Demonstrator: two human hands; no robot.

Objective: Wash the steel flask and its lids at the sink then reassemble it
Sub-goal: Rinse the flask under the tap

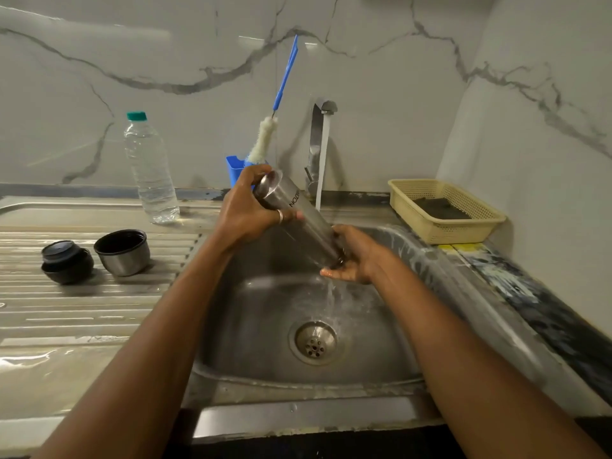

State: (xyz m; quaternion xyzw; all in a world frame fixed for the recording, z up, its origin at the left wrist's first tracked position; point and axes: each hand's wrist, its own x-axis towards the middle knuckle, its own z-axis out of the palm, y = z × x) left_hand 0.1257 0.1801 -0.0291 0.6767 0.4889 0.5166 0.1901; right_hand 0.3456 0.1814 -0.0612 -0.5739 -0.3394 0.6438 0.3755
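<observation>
The steel flask point(303, 216) slants over the sink basin point(265, 313), base up at the left and mouth down at the right. My left hand point(246, 215) grips its upper end. My right hand point(352, 255) cups the lower end, and water runs off it toward the drain point(315, 342). The tap point(317, 144) behind is running. On the draining board point(82, 309) at the left sit the black inner lid point(66, 261) and the steel cup lid point(122, 251), open side up.
A clear plastic water bottle point(150, 170) stands at the back left. A blue-handled bottle brush point(275, 107) stands in a blue holder point(235, 168) behind my left hand. A beige basket point(443, 210) with a dark sponge sits at the right, near the marble wall.
</observation>
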